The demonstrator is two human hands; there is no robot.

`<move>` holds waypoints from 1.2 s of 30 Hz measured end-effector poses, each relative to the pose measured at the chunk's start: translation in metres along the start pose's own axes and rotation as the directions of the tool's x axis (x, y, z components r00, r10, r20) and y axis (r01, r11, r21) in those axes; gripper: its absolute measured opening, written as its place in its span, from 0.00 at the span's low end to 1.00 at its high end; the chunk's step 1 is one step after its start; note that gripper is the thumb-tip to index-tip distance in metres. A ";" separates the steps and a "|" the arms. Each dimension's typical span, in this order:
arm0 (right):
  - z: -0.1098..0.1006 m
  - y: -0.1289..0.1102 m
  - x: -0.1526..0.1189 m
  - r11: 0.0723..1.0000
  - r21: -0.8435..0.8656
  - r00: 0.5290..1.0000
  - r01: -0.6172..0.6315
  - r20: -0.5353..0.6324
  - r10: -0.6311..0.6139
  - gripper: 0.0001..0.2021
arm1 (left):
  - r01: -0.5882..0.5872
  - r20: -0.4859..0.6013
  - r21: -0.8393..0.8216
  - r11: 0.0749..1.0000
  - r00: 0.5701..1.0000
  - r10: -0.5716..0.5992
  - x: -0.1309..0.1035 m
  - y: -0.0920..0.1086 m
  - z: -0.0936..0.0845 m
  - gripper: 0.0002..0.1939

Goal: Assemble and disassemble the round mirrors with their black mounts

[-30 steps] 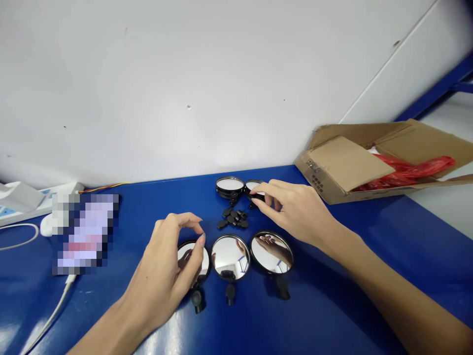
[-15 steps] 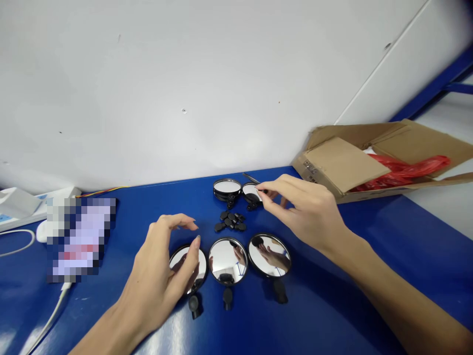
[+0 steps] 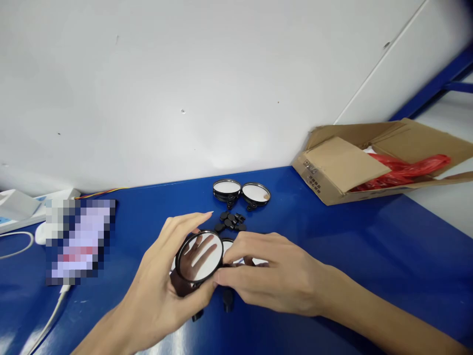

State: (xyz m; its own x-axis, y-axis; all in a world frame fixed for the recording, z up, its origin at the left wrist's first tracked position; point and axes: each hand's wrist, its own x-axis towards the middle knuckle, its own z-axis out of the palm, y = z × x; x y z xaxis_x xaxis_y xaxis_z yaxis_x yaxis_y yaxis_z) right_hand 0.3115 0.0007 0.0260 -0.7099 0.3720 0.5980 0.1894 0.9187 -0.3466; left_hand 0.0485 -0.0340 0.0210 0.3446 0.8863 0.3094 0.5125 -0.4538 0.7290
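Observation:
My left hand (image 3: 168, 276) is closed around a small round mirror (image 3: 199, 257) with a black rim, tilted and held above the table. Thumb and fingertips of my right hand (image 3: 269, 271) pinch this mirror at its right edge; what lies under those fingertips is hidden. Beneath both hands lies a row of similar round mirrors (image 3: 226, 243), mostly covered. Black stubby mounts stick out below, one of them (image 3: 228, 300) in plain sight. Just beyond my hands sits a small heap of black plastic mounts (image 3: 231, 221). Farther back are two stacks of round mirrors, left (image 3: 226, 187) and right (image 3: 254, 194).
An open cardboard box (image 3: 332, 167) with a red plastic bag (image 3: 406, 170) stands at the right by the wall. On the left are a blurred-out phone (image 3: 83, 241) with a white cable (image 3: 53, 315) and a white power strip (image 3: 55, 199). A white wall (image 3: 185, 74) borders the blue table.
My right hand has come from the right rear stack toward my left hand, bringing a round mirror. My left hand, open above the front row before, now grips that mirror too.

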 end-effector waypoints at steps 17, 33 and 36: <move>-0.017 0.027 -0.005 0.841 -0.163 0.856 -0.515 -0.041 0.516 0.05 | 0.156 -0.178 0.155 0.976 0.976 -0.128 0.006 0.000 0.001 0.20; -0.016 0.035 -0.008 0.730 -0.152 0.708 -0.666 0.178 0.683 0.01 | 0.130 -0.233 0.190 0.973 0.969 -0.084 0.005 0.000 0.008 0.20; -0.021 0.028 -0.001 0.706 0.021 0.703 -0.708 0.123 0.701 0.01 | 0.137 -0.218 0.176 0.975 0.971 -0.097 0.005 0.002 0.008 0.19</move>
State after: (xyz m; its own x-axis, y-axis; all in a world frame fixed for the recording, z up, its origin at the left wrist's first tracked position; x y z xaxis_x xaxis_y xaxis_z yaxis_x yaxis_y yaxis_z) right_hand 0.3320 0.0285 0.0308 -0.4498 0.8887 0.0885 0.6216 0.3827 -0.6835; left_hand 0.0580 -0.0314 0.0192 0.1132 0.9250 0.3626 0.6856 -0.3369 0.6454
